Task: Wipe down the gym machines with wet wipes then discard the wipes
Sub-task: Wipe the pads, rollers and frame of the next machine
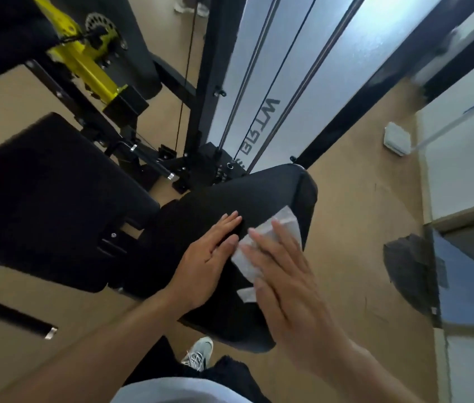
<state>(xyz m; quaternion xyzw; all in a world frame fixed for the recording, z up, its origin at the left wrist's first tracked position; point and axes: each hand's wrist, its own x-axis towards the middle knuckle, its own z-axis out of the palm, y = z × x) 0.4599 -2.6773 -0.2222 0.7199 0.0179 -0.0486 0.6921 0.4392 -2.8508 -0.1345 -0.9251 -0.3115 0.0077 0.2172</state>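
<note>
head | step: wiping | right hand spread flat, pressing white wet wipe onto black padded machine cushion | left hand flat beside it, fingers straight, steadying pad | next: likely sweep wipe across remaining pad, keeping palm pressure, discard later

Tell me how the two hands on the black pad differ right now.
The right hand presses a white wipe flat under its fingers; the left hand rests bare on the black pad. The right hand lies nearer the pad's right edge, the left nearer its middle. Both have straight fingers.
</note>
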